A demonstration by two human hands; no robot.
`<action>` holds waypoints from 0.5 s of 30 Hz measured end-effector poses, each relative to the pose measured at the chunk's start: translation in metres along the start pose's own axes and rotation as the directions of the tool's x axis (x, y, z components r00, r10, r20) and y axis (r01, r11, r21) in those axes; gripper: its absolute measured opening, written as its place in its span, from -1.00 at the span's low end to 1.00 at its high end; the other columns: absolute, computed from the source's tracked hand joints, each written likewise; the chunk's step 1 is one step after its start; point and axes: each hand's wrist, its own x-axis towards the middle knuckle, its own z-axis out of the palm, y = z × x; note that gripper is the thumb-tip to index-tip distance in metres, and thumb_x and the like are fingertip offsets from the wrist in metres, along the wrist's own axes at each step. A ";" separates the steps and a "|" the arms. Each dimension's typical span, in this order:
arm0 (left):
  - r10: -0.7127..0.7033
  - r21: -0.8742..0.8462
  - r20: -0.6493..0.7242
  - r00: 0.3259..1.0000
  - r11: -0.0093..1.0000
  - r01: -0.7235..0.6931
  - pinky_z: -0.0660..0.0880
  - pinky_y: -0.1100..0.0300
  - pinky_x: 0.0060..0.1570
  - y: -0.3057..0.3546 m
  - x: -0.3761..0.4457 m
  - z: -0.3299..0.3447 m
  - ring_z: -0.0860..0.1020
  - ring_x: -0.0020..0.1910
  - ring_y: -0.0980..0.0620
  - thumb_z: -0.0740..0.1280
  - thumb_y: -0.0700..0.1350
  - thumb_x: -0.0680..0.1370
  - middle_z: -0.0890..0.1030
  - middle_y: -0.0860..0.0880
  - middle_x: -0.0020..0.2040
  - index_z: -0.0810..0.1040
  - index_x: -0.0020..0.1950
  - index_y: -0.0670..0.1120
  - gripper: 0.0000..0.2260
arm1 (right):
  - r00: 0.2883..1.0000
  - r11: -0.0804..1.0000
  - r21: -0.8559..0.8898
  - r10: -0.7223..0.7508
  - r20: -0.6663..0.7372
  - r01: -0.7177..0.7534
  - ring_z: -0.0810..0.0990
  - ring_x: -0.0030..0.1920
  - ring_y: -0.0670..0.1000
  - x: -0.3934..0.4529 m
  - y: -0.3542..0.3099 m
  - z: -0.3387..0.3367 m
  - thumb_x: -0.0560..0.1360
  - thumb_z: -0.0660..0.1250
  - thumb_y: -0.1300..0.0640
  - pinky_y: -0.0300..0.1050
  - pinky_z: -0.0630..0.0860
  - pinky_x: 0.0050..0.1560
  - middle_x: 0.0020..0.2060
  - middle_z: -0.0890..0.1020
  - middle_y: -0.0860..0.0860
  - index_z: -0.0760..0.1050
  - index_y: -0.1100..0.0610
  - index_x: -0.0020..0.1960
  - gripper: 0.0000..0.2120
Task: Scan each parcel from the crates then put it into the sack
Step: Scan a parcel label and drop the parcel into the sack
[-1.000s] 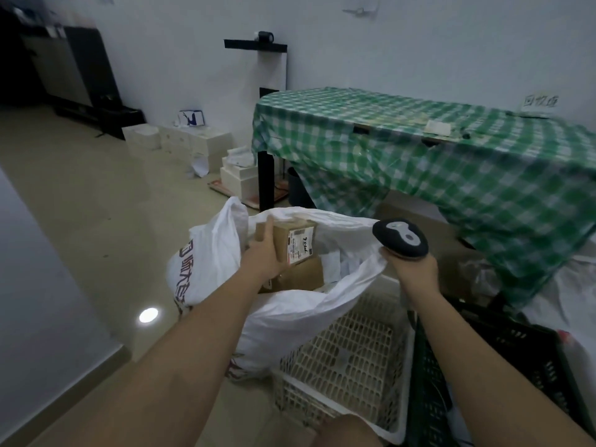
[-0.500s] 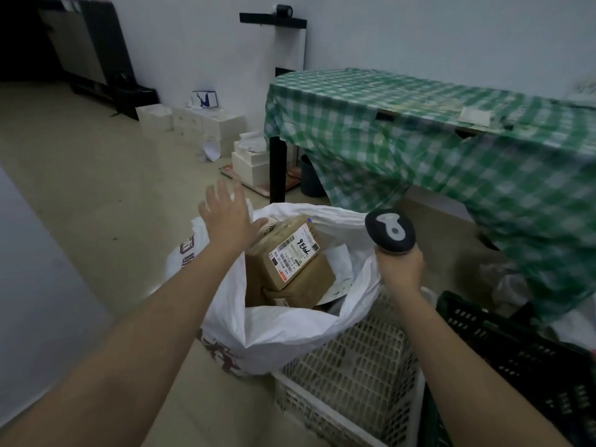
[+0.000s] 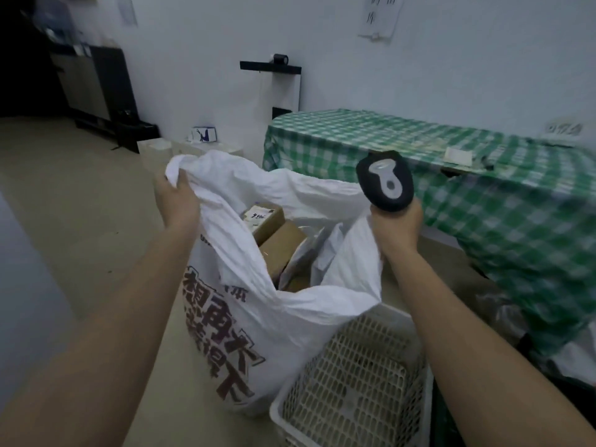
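The left hand [image 3: 176,201], open a moment ago, is now gripping the sack [image 3: 258,317] rim, while the right hand [image 3: 395,225] is clutching the scanner [image 3: 385,182] and the sack's other edge.

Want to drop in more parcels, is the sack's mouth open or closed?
Open. Both hands, left and right, hold the sack rim apart, showing parcels inside.

wall [image 3: 387,75]: white | floor [image 3: 80,204]: beige | table [image 3: 483,175]: green-checked cloth | light: dim
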 end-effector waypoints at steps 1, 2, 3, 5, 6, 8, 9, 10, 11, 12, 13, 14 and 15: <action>-0.020 0.045 0.025 0.999 0.999 0.018 0.37 0.18 -0.05 -0.009 -0.004 -0.003 0.45 -0.03 0.02 0.13 -0.07 0.67 0.47 -0.04 0.05 0.38 0.21 -0.13 -0.81 | 0.999 0.999 -0.026 0.034 0.014 -0.033 0.55 -0.03 0.02 -0.007 0.009 -0.001 0.46 0.36 0.30 -0.14 0.42 -0.10 -0.03 0.61 0.06 0.54 0.17 0.10 -0.78; -0.051 0.107 0.066 0.997 0.993 0.044 0.36 0.15 -0.09 -0.022 -0.008 -0.006 0.45 -0.05 -0.02 0.13 -0.08 0.66 0.46 -0.07 0.02 0.35 0.16 -0.11 -0.86 | 0.996 0.993 -0.094 0.079 0.039 -0.075 0.57 -0.01 0.05 -0.015 0.022 -0.002 0.46 0.36 0.29 -0.13 0.43 -0.09 -0.01 0.62 0.08 0.54 0.17 0.12 -0.76; -0.082 0.160 0.107 0.991 0.985 0.064 0.34 0.13 -0.11 -0.034 -0.013 -0.008 0.45 -0.06 -0.05 0.13 -0.08 0.66 0.45 -0.09 -0.01 0.32 0.11 -0.09 -0.90 | 0.990 0.976 -0.190 0.125 0.066 -0.111 0.58 0.00 0.10 -0.023 0.034 -0.003 0.46 0.34 0.27 -0.10 0.44 -0.09 0.00 0.64 0.10 0.54 0.15 0.11 -0.77; -0.127 0.209 0.161 0.979 0.974 0.092 0.35 0.13 -0.11 -0.050 -0.022 -0.013 0.46 -0.04 -0.07 0.16 -0.08 0.65 0.46 -0.09 -0.02 0.31 0.11 -0.07 -0.91 | 0.978 0.933 -0.321 0.194 0.071 -0.162 0.58 0.00 0.17 -0.035 0.051 -0.008 0.45 0.31 0.26 -0.07 0.46 -0.10 0.01 0.64 0.14 0.54 0.11 0.09 -0.77; -0.143 0.214 0.180 0.973 0.971 0.104 0.36 0.13 -0.10 -0.052 -0.025 -0.015 0.46 -0.03 -0.07 0.16 -0.08 0.65 0.46 -0.08 -0.01 0.32 0.13 -0.07 -0.89 | 0.976 0.926 -0.332 0.208 0.056 -0.178 0.58 0.00 0.18 -0.038 0.054 -0.010 0.45 0.29 0.26 -0.07 0.46 -0.09 0.01 0.64 0.14 0.53 0.10 0.09 -0.77; -0.163 0.212 0.211 0.964 0.970 0.117 0.36 0.14 -0.10 -0.053 -0.028 -0.018 0.47 -0.02 -0.06 0.18 -0.09 0.64 0.47 -0.06 0.02 0.34 0.21 -0.08 -0.83 | 0.979 0.927 -0.326 0.204 0.031 -0.183 0.55 -0.04 0.15 -0.041 0.051 -0.016 0.46 0.28 0.26 -0.09 0.41 -0.10 -0.04 0.60 0.12 0.52 0.09 0.06 -0.80; -0.168 0.216 0.228 0.959 0.969 0.119 0.36 0.14 -0.09 -0.053 -0.029 -0.019 0.47 -0.01 -0.06 0.19 -0.11 0.63 0.47 -0.06 0.03 0.34 0.25 -0.10 -0.79 | 0.981 0.929 -0.329 0.193 0.031 -0.173 0.51 -0.08 0.12 -0.040 0.048 -0.019 0.47 0.28 0.25 -0.10 0.39 -0.11 -0.08 0.57 0.10 0.50 0.08 0.03 -0.84; -0.177 0.226 0.252 0.952 0.967 0.120 0.37 0.13 -0.08 -0.052 -0.030 -0.019 0.47 0.00 -0.06 0.21 -0.14 0.61 0.47 -0.06 0.06 0.33 0.30 -0.12 -0.73 | 0.983 0.929 -0.334 0.182 0.034 -0.160 0.49 -0.11 0.10 -0.039 0.046 -0.022 0.48 0.28 0.24 -0.11 0.37 -0.12 -0.12 0.54 0.07 0.48 0.08 -0.01 -0.87; -0.191 0.241 0.278 0.942 0.963 0.124 0.38 0.12 -0.06 -0.049 -0.032 -0.020 0.47 0.02 -0.06 0.23 -0.16 0.60 0.47 -0.07 0.10 0.32 0.34 -0.13 -0.68 | 0.984 0.928 -0.340 0.173 0.039 -0.150 0.48 -0.12 0.10 -0.038 0.042 -0.025 0.48 0.28 0.24 -0.11 0.36 -0.13 -0.15 0.52 0.05 0.47 0.07 -0.03 -0.89; -0.201 0.254 0.308 0.930 0.959 0.123 0.39 0.11 -0.03 -0.047 -0.034 -0.020 0.48 0.06 -0.08 0.25 -0.17 0.59 0.48 -0.08 0.15 0.31 0.39 -0.14 -0.63 | 0.984 0.927 -0.345 0.171 0.038 -0.148 0.48 -0.12 0.10 -0.036 0.039 -0.027 0.47 0.28 0.23 -0.10 0.37 -0.13 -0.16 0.52 0.04 0.47 0.07 -0.04 -0.90; -0.208 0.265 0.341 0.916 0.957 0.119 0.40 0.11 -0.01 -0.045 -0.035 -0.021 0.49 0.11 -0.10 0.26 -0.17 0.58 0.49 -0.10 0.21 0.31 0.42 -0.15 -0.59 | 0.984 0.925 -0.347 0.177 0.037 -0.153 0.49 -0.12 0.11 -0.035 0.037 -0.030 0.46 0.28 0.23 -0.08 0.40 -0.13 -0.16 0.52 0.04 0.47 0.07 -0.05 -0.89; -0.212 0.271 0.370 0.904 0.956 0.113 0.41 0.10 0.02 -0.043 -0.037 -0.021 0.49 0.16 -0.12 0.28 -0.17 0.57 0.49 -0.12 0.26 0.32 0.44 -0.15 -0.57 | 0.982 0.924 -0.345 0.186 0.033 -0.163 0.50 -0.11 0.12 -0.035 0.035 -0.033 0.44 0.29 0.24 -0.06 0.43 -0.11 -0.16 0.54 0.04 0.47 0.07 -0.06 -0.89; -0.219 0.275 0.391 0.894 0.955 0.114 0.42 0.08 0.05 -0.039 -0.040 -0.022 0.49 0.20 -0.14 0.28 -0.17 0.57 0.49 -0.14 0.30 0.32 0.46 -0.14 -0.55 | 0.980 0.922 -0.344 0.197 0.033 -0.174 0.51 -0.10 0.13 -0.035 0.034 -0.036 0.43 0.30 0.24 -0.06 0.44 -0.10 -0.15 0.54 0.05 0.47 0.07 -0.07 -0.88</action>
